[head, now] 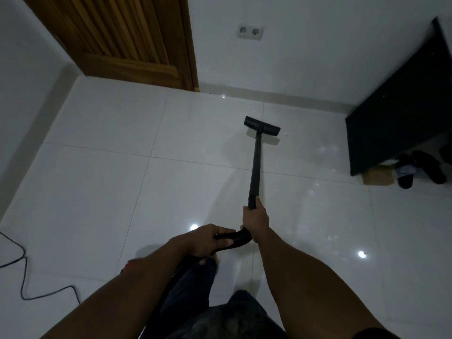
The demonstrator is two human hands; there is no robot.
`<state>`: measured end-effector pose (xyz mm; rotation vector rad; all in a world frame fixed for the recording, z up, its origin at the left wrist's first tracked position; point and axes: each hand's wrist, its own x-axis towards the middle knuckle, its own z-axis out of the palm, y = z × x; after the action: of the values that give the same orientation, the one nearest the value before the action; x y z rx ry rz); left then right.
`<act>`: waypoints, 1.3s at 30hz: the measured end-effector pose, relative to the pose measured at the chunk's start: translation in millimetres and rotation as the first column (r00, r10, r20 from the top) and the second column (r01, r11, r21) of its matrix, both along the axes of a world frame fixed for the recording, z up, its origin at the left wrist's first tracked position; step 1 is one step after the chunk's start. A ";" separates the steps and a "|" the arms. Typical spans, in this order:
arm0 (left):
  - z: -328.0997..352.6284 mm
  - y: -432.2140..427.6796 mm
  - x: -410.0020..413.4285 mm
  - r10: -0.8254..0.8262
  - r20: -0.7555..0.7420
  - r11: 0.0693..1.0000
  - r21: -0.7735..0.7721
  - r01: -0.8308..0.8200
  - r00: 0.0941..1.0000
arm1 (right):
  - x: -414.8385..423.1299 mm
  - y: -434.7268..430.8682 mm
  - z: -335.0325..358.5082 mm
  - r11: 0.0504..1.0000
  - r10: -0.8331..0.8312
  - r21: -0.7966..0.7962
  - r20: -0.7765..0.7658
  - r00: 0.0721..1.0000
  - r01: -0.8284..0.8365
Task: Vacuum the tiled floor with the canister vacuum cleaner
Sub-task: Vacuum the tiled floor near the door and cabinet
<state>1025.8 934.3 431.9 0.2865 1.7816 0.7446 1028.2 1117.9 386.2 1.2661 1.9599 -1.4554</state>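
A black vacuum wand point(254, 167) runs away from me across the glossy white tiled floor point(122, 187). Its flat black floor head point(261, 126) rests on a tile a short way from the far wall. My right hand point(255, 221) grips the wand's lower end. My left hand point(210, 239) holds the curved black handle and hose point(241, 237) just behind it. The hose drops down past my legs, where a bit of red point(130, 264) shows beside my left forearm; the canister itself is hidden.
A wooden door point(122, 42) stands at the back left, with a wall socket point(250, 32) to its right. A black cabinet point(401, 113) fills the right side, with dark shoes point(420, 170) and a cardboard piece point(378, 176) beneath it. A black power cord point(23, 272) loops over the floor at left.
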 end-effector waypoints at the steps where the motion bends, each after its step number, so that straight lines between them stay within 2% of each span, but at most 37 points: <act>1: 0.3 -0.2 17.1 -0.015 -0.006 1.000 -0.006 0.015 1.000 | 16.9 1.0 -1.2 1.000 0.008 -0.011 0.002 1.000 -0.008; 5: 10.3 4.6 99.8 0.019 -0.046 1.000 0.001 -0.019 0.999 | 97.3 1.1 -3.3 0.999 0.035 -0.038 0.006 0.999 -0.035; 11: 23.3 -2.1 224.0 -0.007 -0.013 1.000 -0.030 0.007 1.000 | 221.4 -11.1 -1.6 0.997 0.043 -0.067 0.045 0.998 -0.040; 15: 30.6 -13.8 285.1 -0.054 -0.063 0.997 -0.058 0.051 0.997 | 289.0 -25.6 -3.1 0.996 0.039 -0.083 0.069 0.997 -0.033; 18: 26.8 -33.9 332.0 -0.064 -0.028 0.996 -0.064 0.062 0.998 | 342.2 -42.4 -4.2 0.997 0.034 -0.074 0.075 0.997 -0.028; 27: 20.3 -94.5 510.5 -0.165 -0.055 0.986 -0.019 0.164 0.985 | 538.4 -101.8 -1.2 0.999 0.025 0.020 0.068 0.997 -0.027; 32: 23.9 -126.6 610.1 -0.212 0.001 0.977 0.014 0.212 0.977 | 650.2 -137.5 2.5 1.000 -0.024 -0.005 0.110 0.994 0.025; 39: 28.7 -152.9 707.6 -0.247 0.051 0.969 0.002 0.247 0.968 | 760.5 -168.1 -12.1 0.997 -0.080 -0.009 0.157 0.984 0.082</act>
<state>1733.4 781.4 460.7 0.4738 1.6611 0.5648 1788.7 949.7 374.1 1.4226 1.8111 -1.3613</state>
